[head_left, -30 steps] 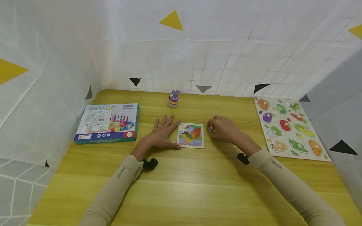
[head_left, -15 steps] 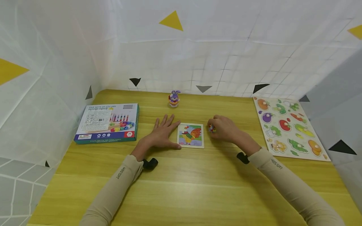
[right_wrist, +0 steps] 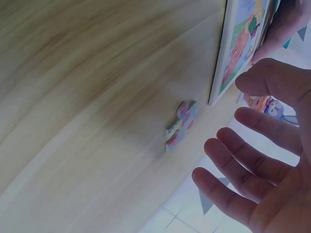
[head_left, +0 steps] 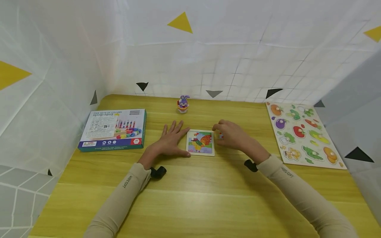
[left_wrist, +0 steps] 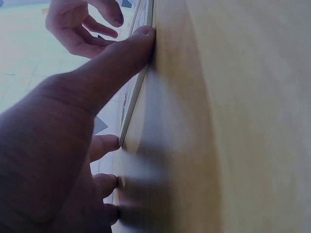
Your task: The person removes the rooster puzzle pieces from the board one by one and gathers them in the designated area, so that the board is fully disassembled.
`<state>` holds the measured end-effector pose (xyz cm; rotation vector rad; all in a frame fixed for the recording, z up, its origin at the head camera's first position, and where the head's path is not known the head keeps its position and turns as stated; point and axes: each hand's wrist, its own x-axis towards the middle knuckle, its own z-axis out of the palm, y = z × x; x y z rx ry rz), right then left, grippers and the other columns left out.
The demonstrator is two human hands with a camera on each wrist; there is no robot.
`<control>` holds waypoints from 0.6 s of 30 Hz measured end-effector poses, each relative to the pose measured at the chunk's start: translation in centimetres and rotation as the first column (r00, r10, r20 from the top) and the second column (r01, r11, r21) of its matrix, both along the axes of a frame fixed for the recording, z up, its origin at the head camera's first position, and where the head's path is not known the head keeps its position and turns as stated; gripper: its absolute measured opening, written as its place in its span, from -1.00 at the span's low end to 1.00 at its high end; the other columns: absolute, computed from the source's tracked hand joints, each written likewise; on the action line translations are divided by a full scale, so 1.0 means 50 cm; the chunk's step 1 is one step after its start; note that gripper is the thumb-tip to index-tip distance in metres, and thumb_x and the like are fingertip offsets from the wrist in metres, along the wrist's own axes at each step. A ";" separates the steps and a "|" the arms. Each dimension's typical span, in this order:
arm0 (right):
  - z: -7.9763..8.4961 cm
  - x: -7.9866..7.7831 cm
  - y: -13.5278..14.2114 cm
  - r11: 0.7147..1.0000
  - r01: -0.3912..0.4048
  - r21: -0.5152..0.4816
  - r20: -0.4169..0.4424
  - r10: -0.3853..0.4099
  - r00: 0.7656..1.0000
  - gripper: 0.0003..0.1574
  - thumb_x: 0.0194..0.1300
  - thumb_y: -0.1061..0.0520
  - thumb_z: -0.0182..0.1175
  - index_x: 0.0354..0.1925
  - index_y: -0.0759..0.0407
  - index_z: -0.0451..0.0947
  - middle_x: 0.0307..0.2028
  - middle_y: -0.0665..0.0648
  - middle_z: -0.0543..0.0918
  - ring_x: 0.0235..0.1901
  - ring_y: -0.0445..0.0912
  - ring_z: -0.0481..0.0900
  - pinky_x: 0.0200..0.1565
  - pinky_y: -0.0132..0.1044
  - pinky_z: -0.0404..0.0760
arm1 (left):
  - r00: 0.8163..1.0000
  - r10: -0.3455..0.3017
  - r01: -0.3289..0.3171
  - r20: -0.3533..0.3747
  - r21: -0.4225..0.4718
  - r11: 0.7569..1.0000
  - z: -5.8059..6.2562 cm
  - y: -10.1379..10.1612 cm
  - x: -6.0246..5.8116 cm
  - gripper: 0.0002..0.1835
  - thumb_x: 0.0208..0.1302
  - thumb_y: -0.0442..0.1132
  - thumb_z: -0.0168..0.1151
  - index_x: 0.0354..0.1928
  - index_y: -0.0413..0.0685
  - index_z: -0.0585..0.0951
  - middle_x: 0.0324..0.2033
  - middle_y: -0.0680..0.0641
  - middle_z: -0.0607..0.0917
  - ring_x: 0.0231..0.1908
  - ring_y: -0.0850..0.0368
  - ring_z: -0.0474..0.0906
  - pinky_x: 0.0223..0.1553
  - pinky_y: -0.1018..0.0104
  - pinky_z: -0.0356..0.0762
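My left hand (head_left: 169, 141) lies palm down with fingers spread, its index fingertip and thumb touching the left side of a small square jigsaw puzzle (head_left: 200, 142). The puzzle has a pale frame and a colourful bird-like picture. In the left wrist view, the thumb (left_wrist: 141, 39) lies against the edge of the puzzle. Just right of the puzzle hovers my right hand (head_left: 233, 135), fingers loosely bent. Beneath it a loose jigsaw piece (right_wrist: 181, 127) lies on the table; the right wrist view shows the fingers (right_wrist: 243, 160) apart from this piece.
At the left lies a bead toy box (head_left: 114, 130). A purple rabbit figurine (head_left: 183, 104) stands behind the puzzle, near the back edge. A vegetable peg board (head_left: 305, 135) lies at the right. White patterned sheeting (head_left: 166, 59) rises behind the wooden table (head_left: 190, 198).
My right hand was curled at the jigsaw piece; its fingers have since loosened and it has shifted slightly left toward the puzzle. The left hand has stayed put.
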<state>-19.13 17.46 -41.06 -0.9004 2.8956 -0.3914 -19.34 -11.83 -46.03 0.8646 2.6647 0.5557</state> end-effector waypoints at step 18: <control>0.002 -0.001 -0.072 0.998 -0.047 -0.030 0.012 0.047 0.999 -0.48 0.14 0.07 0.49 0.05 0.23 0.65 -0.09 0.22 0.63 -0.20 0.02 0.59 -0.11 -0.06 0.62 | 1.000 0.004 -0.004 0.012 -0.020 1.000 0.002 0.000 -0.001 0.21 0.05 0.46 0.32 0.61 0.13 -0.01 0.57 -0.17 -0.25 0.52 -0.21 -0.50 0.38 -0.29 -0.56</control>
